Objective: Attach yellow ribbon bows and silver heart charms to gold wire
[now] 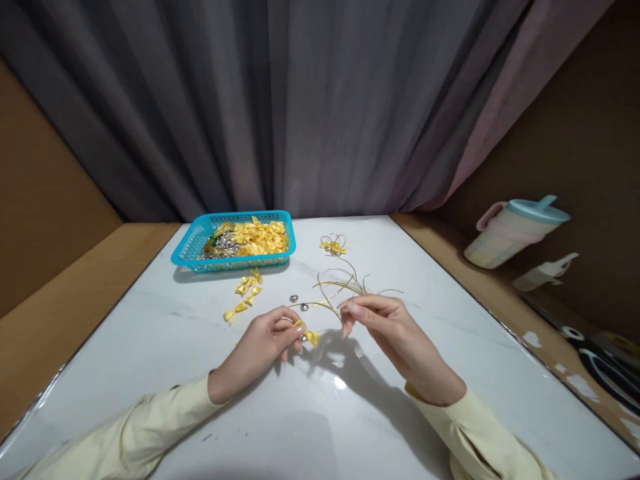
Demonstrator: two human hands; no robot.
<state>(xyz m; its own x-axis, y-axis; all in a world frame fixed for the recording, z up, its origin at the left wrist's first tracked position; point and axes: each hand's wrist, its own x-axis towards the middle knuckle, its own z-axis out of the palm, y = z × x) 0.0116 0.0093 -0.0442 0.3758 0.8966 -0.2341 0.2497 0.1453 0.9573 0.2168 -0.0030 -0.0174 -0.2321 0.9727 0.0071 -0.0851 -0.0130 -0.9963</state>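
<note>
My left hand (267,340) is closed in a pinch on a yellow ribbon bow (313,338), and a small shiny silver piece shows beneath its fingertips. From near those fingers a thin gold cord (320,305) arcs across to my right hand (387,327), whose thumb and fingers pinch its other end. Two small silver bead-like pieces (305,307) lie on the table just beyond the cord. Several loose yellow bows (245,303) are scattered to the left. Behind my right hand spreads a bunch of loose gold cords (345,285).
At the back left stands a blue basket (233,267) holding yellow bows, silver pieces and gold cord. A looped gold cord piece with yellow bows (333,246) lies at the back. Along the right side are a lidded cup (513,233), a small bottle (540,275) and black-handled scissors (607,370).
</note>
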